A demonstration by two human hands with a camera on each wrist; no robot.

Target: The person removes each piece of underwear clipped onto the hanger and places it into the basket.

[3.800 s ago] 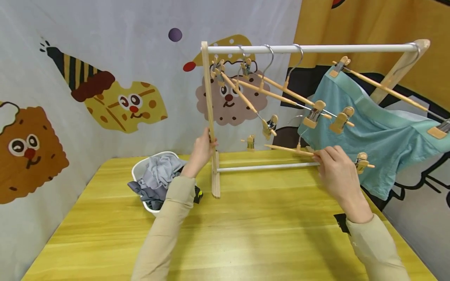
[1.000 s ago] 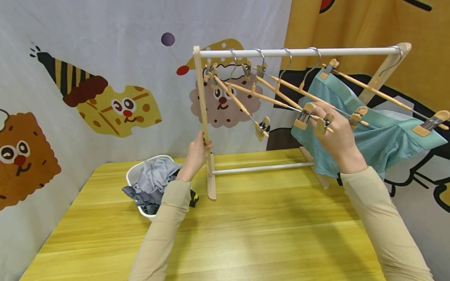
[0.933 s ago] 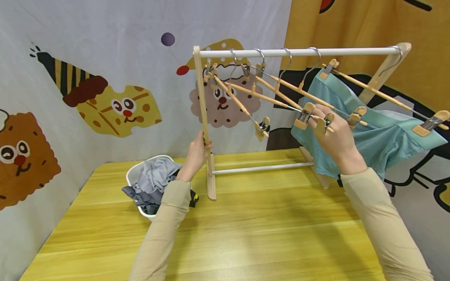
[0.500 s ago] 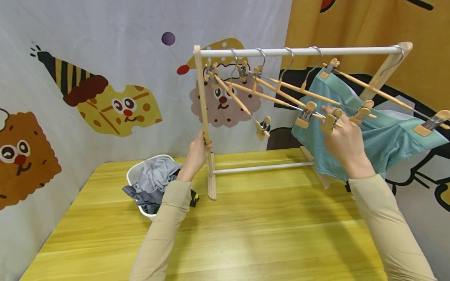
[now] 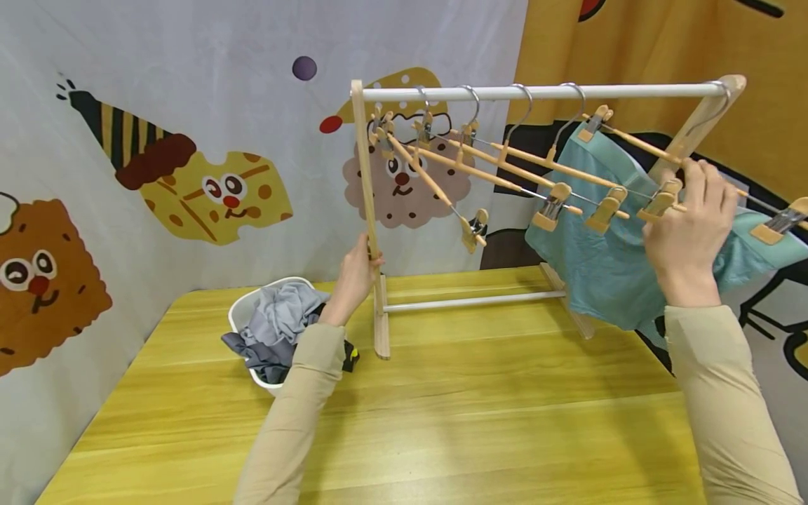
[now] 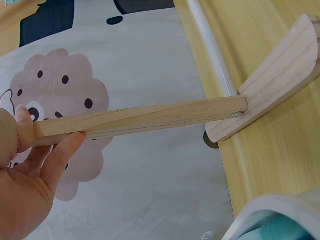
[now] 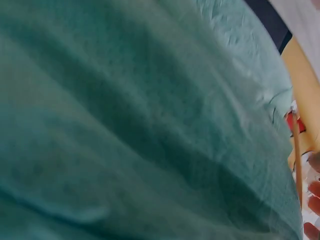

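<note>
In the head view my left hand [image 5: 355, 275] grips the wooden side post [image 5: 368, 182] of a small clothes rack. The left wrist view has thumb and fingers on either side of that post [image 6: 150, 117]. My right hand [image 5: 693, 228] is at the wooden bar of the rightmost clip hanger [image 5: 644, 144], from which teal underpants [image 5: 587, 259] hang by two clips. Whether its fingers close round the bar is unclear. Teal cloth [image 7: 150, 120] fills most of the right wrist view, with fingertips [image 7: 314, 189] near the bar at the edge.
Several bare clip hangers [image 5: 467, 168] hang from the rack's white rail [image 5: 543, 92]. A white basket [image 5: 243, 308] of grey and dark clothes stands left of the rack on the wooden table [image 5: 442, 421]. A patterned curtain [image 5: 252, 63] hangs behind.
A bare hanger that my right hand held low is now on the rail. That hand has let it go and moved right to the hanger with the underpants. My left hand stays on the post.
</note>
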